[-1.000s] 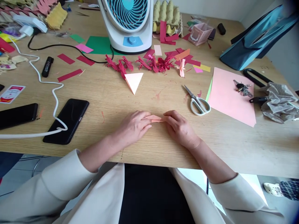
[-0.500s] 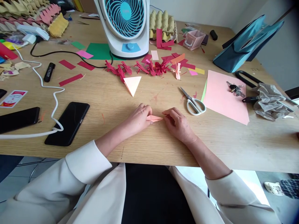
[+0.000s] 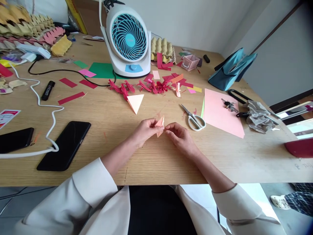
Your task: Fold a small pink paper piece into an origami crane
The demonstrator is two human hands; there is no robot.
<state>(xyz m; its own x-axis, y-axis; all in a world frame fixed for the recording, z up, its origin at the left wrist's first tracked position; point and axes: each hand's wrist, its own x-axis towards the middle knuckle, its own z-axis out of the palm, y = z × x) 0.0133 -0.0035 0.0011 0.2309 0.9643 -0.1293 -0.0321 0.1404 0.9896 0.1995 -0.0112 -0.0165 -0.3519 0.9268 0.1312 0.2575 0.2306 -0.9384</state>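
Observation:
Just above the table, my left hand (image 3: 144, 131) pinches a small folded piece of peach paper (image 3: 159, 124) between thumb and fingers. The paper stands upright with pointed ends at top and bottom. My right hand (image 3: 181, 138) is closed, its thumb and fingertips pinched at the paper's right edge; the fingers partly hide that edge. Beyond my hands lies a pale folded paper triangle (image 3: 136, 102), its tip toward me. White-handled scissors (image 3: 195, 122) rest to the right of my right hand.
Crumpled red paper pieces (image 3: 163, 86) spread in front of a white fan (image 3: 117, 62). On the right are pink sheets (image 3: 217, 112) with keys (image 3: 229, 105) on them, and a blue bag (image 3: 223, 76). A black phone (image 3: 66, 145) and white cable (image 3: 50, 132) lie at left.
The folded paper has turned from lying sideways to standing upright between my hands. My right fingertips have come closer to my left hand. The view has tilted up and shifted rightward.

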